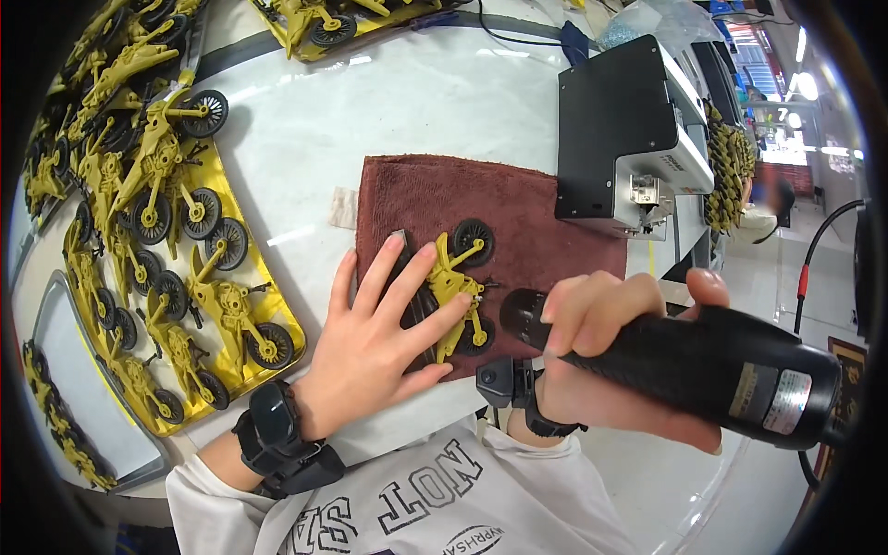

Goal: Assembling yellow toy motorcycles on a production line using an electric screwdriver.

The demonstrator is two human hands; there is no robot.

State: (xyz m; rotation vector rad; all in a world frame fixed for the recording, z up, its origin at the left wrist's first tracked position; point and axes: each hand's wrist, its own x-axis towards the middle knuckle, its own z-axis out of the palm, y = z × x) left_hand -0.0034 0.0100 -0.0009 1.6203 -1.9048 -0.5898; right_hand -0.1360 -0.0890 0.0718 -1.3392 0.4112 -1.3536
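A yellow toy motorcycle [450, 283] with black wheels lies on its side on a maroon cloth [532, 199]. My left hand [361, 347] rests flat with spread fingers, its fingertips on the motorcycle's body and on a dark block [421, 310] beside it. Part of the block is hidden under the fingers. In my right hand [597, 314] is a thick black electric screwdriver [689, 365], gripped around its body. Its dark front end [524, 314] points left toward the motorcycle, just right of the near wheel; no bit can be made out.
Several more yellow motorcycles lie in a yellow tray [294, 319] at the left, with others stacked behind. Another batch [338, 23] sits at the far edge. A black and silver machine [615, 139] stands behind the cloth's right side. A cable [814, 254] hangs at the right.
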